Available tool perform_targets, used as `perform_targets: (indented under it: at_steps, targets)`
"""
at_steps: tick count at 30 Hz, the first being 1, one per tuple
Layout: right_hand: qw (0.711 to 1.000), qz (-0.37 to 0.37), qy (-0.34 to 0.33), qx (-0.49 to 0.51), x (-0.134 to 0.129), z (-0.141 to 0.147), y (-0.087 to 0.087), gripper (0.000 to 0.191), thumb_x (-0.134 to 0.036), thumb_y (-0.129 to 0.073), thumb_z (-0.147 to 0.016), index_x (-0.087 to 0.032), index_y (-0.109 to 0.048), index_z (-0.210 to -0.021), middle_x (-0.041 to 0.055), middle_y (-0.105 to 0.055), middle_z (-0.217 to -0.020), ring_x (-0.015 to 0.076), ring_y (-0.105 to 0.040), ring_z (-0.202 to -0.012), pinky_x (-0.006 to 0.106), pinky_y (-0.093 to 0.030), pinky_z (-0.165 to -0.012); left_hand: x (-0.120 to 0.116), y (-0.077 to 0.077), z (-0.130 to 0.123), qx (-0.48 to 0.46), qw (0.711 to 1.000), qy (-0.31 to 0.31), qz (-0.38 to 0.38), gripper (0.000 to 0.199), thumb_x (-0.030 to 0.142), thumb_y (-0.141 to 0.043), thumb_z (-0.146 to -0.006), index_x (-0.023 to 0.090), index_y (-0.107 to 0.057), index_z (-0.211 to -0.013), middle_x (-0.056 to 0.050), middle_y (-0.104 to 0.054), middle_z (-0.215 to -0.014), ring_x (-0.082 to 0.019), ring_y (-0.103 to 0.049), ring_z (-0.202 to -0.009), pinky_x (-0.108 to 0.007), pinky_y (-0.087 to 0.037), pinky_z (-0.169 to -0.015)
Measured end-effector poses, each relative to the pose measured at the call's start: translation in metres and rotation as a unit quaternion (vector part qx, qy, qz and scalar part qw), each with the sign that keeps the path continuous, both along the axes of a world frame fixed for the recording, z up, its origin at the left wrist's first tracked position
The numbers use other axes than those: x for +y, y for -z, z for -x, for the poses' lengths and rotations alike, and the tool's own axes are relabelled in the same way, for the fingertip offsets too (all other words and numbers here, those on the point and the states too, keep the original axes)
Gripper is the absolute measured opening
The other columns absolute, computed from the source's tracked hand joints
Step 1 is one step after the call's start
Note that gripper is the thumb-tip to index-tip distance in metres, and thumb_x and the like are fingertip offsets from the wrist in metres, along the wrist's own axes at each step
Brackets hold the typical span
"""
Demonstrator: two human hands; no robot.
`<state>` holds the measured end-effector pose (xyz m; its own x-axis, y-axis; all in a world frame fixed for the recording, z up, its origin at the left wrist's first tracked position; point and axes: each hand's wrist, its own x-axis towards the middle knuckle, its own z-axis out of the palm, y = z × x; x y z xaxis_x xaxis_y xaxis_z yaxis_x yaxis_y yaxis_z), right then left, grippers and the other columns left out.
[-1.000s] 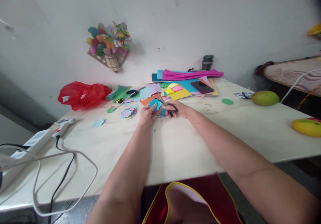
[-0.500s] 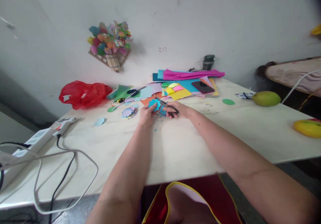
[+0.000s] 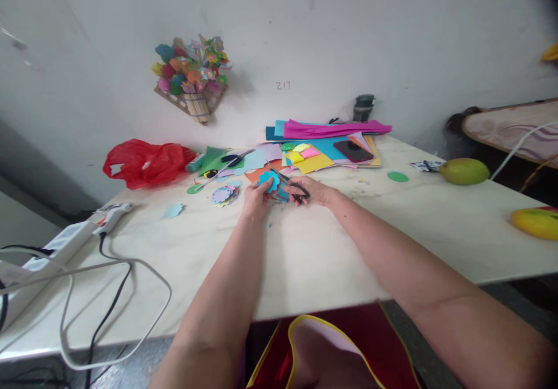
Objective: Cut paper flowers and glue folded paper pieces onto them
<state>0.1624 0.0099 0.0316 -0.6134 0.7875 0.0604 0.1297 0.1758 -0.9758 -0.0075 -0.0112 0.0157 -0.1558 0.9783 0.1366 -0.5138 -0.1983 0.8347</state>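
Note:
Pinched in my left hand is a blue paper flower with a scalloped edge. My right hand grips black-handled scissors, whose blades point up and left beside the flower's right edge. Blue paper scraps lie on the table under and between my hands. To the left of my left hand sits a small stack of scalloped paper flowers, a lilac one on top. A pale blue scalloped piece lies farther left.
Coloured paper sheets with a phone lie along the back. A red plastic bag and a second pair of scissors are at back left. Cables and a power strip occupy the left; mangoes lie right.
Hardly anything differs. The scissor blades beside the blue flower have shifted very slightly; both hands keep their places and grips.

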Motion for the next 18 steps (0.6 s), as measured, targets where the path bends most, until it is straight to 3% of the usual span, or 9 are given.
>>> perform_targets:
  at_steps: [18]
  targets:
    - [1.0,0.007,-0.007,0.008,-0.0021,0.0011,-0.002,0.03,-0.043,-0.065,-0.078,-0.017,-0.052,-0.073,-0.0015,-0.059,-0.054,0.0073,-0.051,-0.039,0.016,-0.027,-0.027,0.0009,0.0003,0.0002,-0.001,1.0,0.007,-0.005,0.029,0.023,-0.083,-0.051,0.013,-0.065,-0.071,-0.003,-0.068,-0.071,-0.014,-0.065,-0.066,-0.032,-0.056,-0.074]
